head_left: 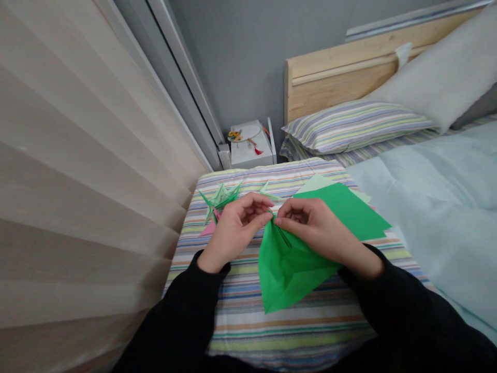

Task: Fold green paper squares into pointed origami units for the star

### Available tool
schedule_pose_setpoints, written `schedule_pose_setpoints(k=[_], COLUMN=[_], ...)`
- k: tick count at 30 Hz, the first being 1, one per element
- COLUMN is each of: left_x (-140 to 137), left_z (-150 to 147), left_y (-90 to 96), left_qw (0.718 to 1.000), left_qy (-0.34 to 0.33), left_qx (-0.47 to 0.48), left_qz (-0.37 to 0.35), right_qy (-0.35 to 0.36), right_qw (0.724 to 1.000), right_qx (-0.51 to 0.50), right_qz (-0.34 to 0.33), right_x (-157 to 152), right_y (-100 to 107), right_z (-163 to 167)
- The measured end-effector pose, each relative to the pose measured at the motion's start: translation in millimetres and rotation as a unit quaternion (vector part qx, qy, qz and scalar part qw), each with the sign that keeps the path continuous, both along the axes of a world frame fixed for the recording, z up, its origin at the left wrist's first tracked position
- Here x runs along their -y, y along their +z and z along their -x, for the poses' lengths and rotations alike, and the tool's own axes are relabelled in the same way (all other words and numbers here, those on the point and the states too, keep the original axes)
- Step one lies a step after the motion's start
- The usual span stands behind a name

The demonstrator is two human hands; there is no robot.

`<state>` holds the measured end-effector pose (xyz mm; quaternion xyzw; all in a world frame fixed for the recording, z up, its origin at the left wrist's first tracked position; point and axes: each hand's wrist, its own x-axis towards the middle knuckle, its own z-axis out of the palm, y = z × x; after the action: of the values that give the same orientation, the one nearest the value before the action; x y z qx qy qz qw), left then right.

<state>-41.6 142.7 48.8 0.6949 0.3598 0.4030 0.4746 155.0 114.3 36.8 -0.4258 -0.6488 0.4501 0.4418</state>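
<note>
Between my two hands is a creased sheet of green paper (287,274), gathered into narrow folds at its top corner and spreading out wide below. My left hand (243,223) pinches that gathered corner between thumb and fingertips. Close beside it, my right hand (310,225) pinches the same corner from the other side, its palm over the paper's right part. Flat green sheets (345,210) lie on the striped cloth just beyond my right hand. Behind my left hand sit folded green paper pieces (221,197) with a pink folded piece (208,228) next to them.
The table wears a striped cloth (233,321). A pleated curtain (97,181) hangs along the left. On the right is a bed with a pale blue quilt (438,197) and a striped pillow (361,127). A small white stand (248,150) holding small items is beyond the table.
</note>
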Motion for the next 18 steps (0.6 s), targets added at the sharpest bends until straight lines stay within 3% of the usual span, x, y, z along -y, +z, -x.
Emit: schedule_pose_setpoints(k=[7, 15, 18], left_x=[1, -4, -7], left_z=[2, 13, 12], left_y=[3.5, -1.1, -3.5], left_qw=[0.992, 0.987, 0.988], left_qy=[-0.023, -0.008, 0.013], left_qx=[-0.034, -0.039, -0.023], left_qz=[0.116, 0.156, 0.155], right_qy=[-0.062, -0.147, -0.141], right_qw=[0.997, 0.988, 0.989], right_qx=[-0.038, -0.027, -0.029], right_qz=[0.026, 0.038, 0.041], right_x=[-4, -7, -8], right_y=[0, 1, -1], right_z=[-3, -10, -11])
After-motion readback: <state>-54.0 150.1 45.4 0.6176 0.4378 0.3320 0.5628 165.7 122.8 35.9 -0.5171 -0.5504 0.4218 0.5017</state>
